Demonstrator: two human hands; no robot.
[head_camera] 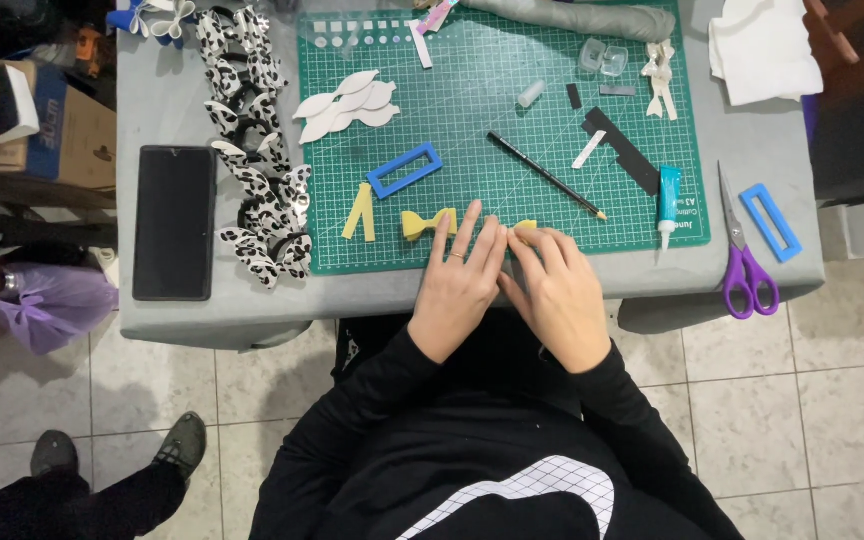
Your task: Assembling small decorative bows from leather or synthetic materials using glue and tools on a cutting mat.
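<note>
My left hand (460, 283) and my right hand (555, 290) meet at the near edge of a green cutting mat (512, 60). Their fingertips pinch a small yellow piece (525, 226), mostly hidden under the fingers. A finished yellow bow (422, 224) lies just left of my left hand's fingers. Two yellow strips (360, 213) rest further left. A blue rectangular frame (405, 170) sits above the bow, and a dark pencil (546, 175) lies diagonally above my right hand.
Leopard-print bows (257, 150) pile along the mat's left side beside a black phone (174, 222). White petal shapes (347, 105), black strips (620, 150), a glue tube (668, 203), purple scissors (744, 262) and a second blue frame (770, 222) lie around. Another person's shoes (117, 452) are below left.
</note>
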